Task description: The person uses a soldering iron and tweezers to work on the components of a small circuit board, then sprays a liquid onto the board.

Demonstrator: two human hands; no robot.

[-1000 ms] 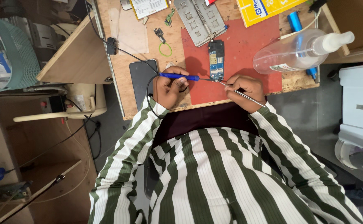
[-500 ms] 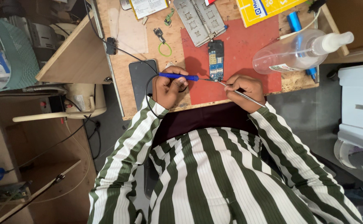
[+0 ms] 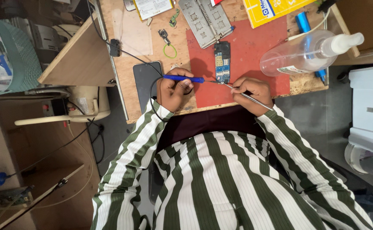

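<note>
A person in a green-and-white striped shirt fills the lower frame, both sleeves reaching up to a wooden bench. The left hand (image 3: pixel 174 90) grips a blue-handled soldering iron (image 3: pixel 183 79), tip pointing to 3 o'clock. The right hand (image 3: pixel 253 90) pinches thin metal tweezers (image 3: pixel 248 96), tips aimed at 10 o'clock. Both tips meet at the bottom edge of a small blue circuit board (image 3: pixel 222 61) lying on a red mat (image 3: pixel 254 51). Beyond, at 12 o'clock, lies a grey metal frame (image 3: pixel 205 21); at 2 o'clock, a clear spray bottle (image 3: pixel 308 53) on its side.

Blue-handled soldering iron (image 3: pixel 184 79) lies level, tip apparently touching the small blue circuit board (image 3: pixel 222 62); thin metal tweezers (image 3: pixel 249 96) angle in.
</note>
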